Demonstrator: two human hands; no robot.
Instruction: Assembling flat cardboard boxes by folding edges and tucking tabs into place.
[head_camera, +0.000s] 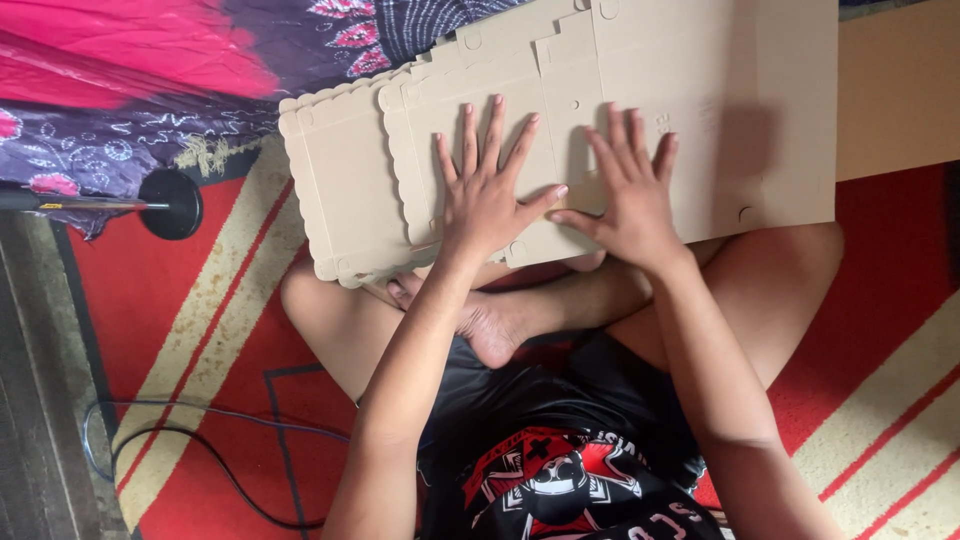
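While a red rug (200, 330) with cream stripes fills the lower frame, a purple and pink cloth (150, 90) covers the upper left. Across the upper middle and right lies flat die-cut cardboard (720, 110), several scallop-edged sheets stacked and fanned toward the left, resting over the person's crossed legs. Both hands press flat on it at the frame's centre. The left hand (485, 195) has its fingers spread wide, palm down, holding nothing. The right hand (630, 195) lies just beside it, also open and palm down, fingers a little closer together; the two thumbs nearly meet. A bare foot (490, 325) shows below the cardboard's near edge. At left, a black round base (170, 203) on a thin rod sits on the rug, and a dark cable (200, 450) loops at lower left.
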